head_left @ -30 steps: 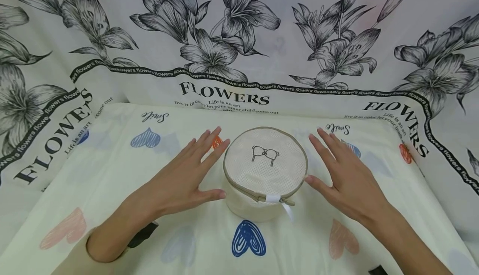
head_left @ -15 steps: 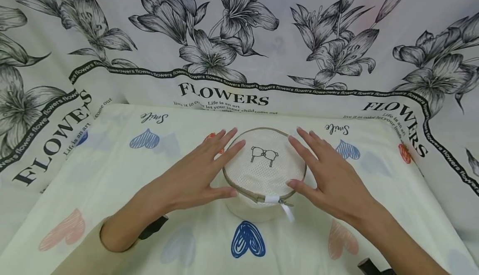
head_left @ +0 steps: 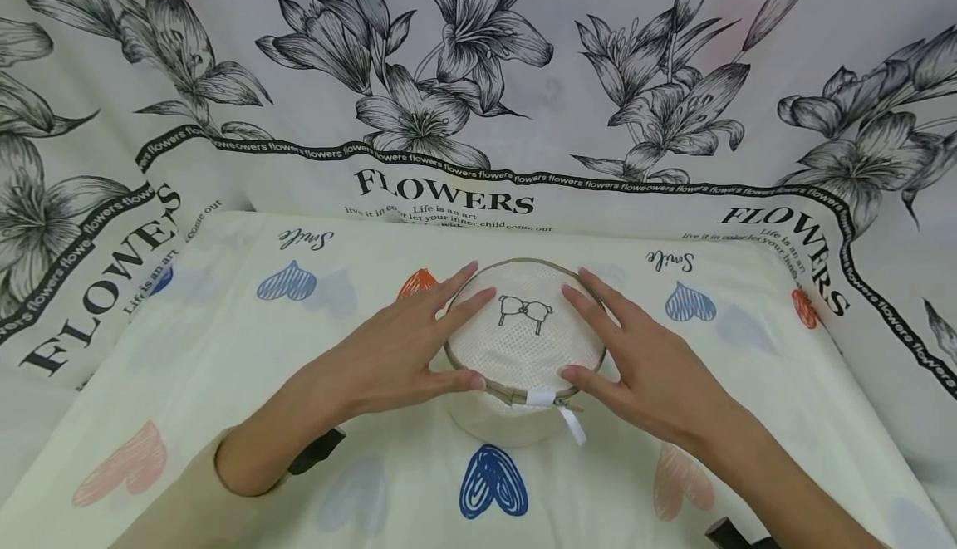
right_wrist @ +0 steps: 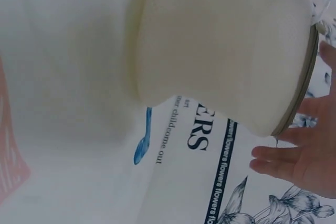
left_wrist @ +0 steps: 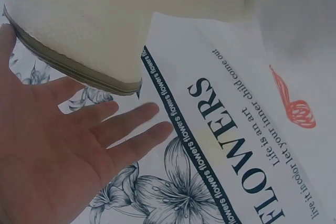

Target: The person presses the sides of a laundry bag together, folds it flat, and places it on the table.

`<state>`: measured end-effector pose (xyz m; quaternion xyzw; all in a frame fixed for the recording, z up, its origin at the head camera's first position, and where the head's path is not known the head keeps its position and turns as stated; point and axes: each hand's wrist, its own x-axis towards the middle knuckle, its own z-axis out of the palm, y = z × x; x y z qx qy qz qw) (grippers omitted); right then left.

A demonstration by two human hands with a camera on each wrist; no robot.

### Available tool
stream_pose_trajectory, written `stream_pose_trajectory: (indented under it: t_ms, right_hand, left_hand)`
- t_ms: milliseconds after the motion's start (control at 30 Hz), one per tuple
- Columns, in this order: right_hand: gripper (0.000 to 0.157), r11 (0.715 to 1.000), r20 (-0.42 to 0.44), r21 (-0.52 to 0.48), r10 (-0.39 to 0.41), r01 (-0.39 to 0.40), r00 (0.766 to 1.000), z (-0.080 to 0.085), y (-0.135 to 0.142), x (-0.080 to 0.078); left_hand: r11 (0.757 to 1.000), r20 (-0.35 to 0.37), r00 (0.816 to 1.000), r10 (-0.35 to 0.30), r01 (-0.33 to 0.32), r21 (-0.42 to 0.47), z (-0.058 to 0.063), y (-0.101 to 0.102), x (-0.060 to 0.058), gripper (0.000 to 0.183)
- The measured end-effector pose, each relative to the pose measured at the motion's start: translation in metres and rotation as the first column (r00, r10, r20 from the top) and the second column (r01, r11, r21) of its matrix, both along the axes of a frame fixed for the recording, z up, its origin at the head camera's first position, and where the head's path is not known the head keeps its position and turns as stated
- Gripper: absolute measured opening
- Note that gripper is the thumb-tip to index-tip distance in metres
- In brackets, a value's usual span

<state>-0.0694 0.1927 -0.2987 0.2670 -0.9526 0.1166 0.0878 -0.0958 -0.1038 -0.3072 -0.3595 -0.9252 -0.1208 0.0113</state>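
A round cream mesh laundry bag [head_left: 523, 350] stands upright on the bedding, a small line drawing on its flat top. A zipper [head_left: 508, 395] runs round its upper rim, with a white ribbon tab [head_left: 572, 426] at the front. My left hand [head_left: 399, 345] is at the left rim, fingers spread and mostly straight. Across from it, my right hand [head_left: 646, 362] lies over the right rim with its fingers loosely extended. In both wrist views the fingers sit by the zipped edge of the bag [left_wrist: 79, 24]; firm contact cannot be made out.
Pale bedding [head_left: 224, 383] with printed hearts and words lies beneath the bag. White fabric [head_left: 553, 100] printed with black lilies and lettering hangs behind and along the sides. Dark wrist-strap parts [head_left: 317, 449] show below the forearms.
Both hands have moved inward from either side of the bag, and their fingertips now overlap its top rim. The bag has stayed in place.
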Motion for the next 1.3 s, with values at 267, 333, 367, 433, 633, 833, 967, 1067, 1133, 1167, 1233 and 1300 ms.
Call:
stream_pose_trajectory:
  t_ms: [267, 333, 367, 433, 633, 833, 967, 1067, 1133, 1167, 1233, 1300]
  right_hand:
    - [0.082, 0.991, 0.096, -0.13, -0.019, 0.032, 0.995, -0.009, -0.003, 0.002]
    - [0.085, 0.987, 0.097, -0.151, -0.034, 0.048, 0.995, -0.011, -0.004, 0.002]
    - [0.087, 0.986, 0.099, -0.156, -0.045, 0.06, 0.994, -0.012, -0.005, 0.001]
    - [0.09, 0.983, 0.109, -0.165, -0.068, 0.086, 0.992, -0.013, -0.005, 0.001]
    - [0.095, 0.972, 0.156, -0.186, -0.111, 0.14, 0.981, -0.015, -0.006, 0.001]
    - [0.097, 0.967, 0.188, -0.2, -0.117, 0.155, 0.975, -0.018, -0.007, 0.0]
    - [0.099, 0.965, 0.2, -0.203, -0.127, 0.168, 0.972, -0.021, -0.007, 0.0]
    - [0.099, 0.961, 0.201, -0.208, -0.138, 0.18, 0.97, -0.025, -0.008, 0.0]
    - [0.099, 0.959, 0.206, -0.211, -0.145, 0.188, 0.968, -0.028, -0.008, 0.001]
    - [0.099, 0.958, 0.209, -0.211, -0.148, 0.192, 0.967, -0.03, -0.008, 0.001]
    - [0.1, 0.956, 0.217, -0.211, -0.157, 0.204, 0.963, -0.032, -0.009, 0.002]
    - [0.101, 0.955, 0.223, -0.208, -0.166, 0.213, 0.961, -0.035, -0.009, 0.003]
  left_hand:
    - [0.998, 0.072, 0.997, -0.025, 0.021, 0.062, -0.005, 0.001, -0.001, 0.088]
    - [0.996, 0.065, 0.997, -0.041, 0.036, 0.084, -0.007, 0.002, -0.002, 0.089]
    - [0.995, 0.064, 0.997, -0.045, 0.039, 0.096, -0.008, 0.002, -0.002, 0.09]
    - [0.993, 0.062, 0.997, -0.047, 0.04, 0.113, -0.01, 0.002, -0.003, 0.091]
    - [0.993, 0.058, 0.998, -0.013, 0.006, 0.12, -0.013, 0.004, -0.003, 0.096]
    - [0.992, 0.072, 0.997, -0.002, -0.007, 0.124, -0.016, 0.006, -0.004, 0.099]
    - [0.991, 0.088, 0.996, -0.005, -0.007, 0.13, -0.017, 0.007, -0.006, 0.101]
    - [0.99, 0.093, 0.996, -0.012, -0.001, 0.14, -0.019, 0.007, -0.008, 0.103]
    - [0.99, 0.1, 0.995, -0.021, 0.007, 0.14, -0.02, 0.007, -0.009, 0.104]
    - [0.99, 0.104, 0.994, -0.028, 0.013, 0.141, -0.021, 0.007, -0.009, 0.104]
    - [0.99, 0.109, 0.993, -0.039, 0.024, 0.138, -0.022, 0.007, -0.009, 0.104]
    - [0.991, 0.114, 0.992, -0.046, 0.031, 0.129, -0.023, 0.008, -0.01, 0.104]
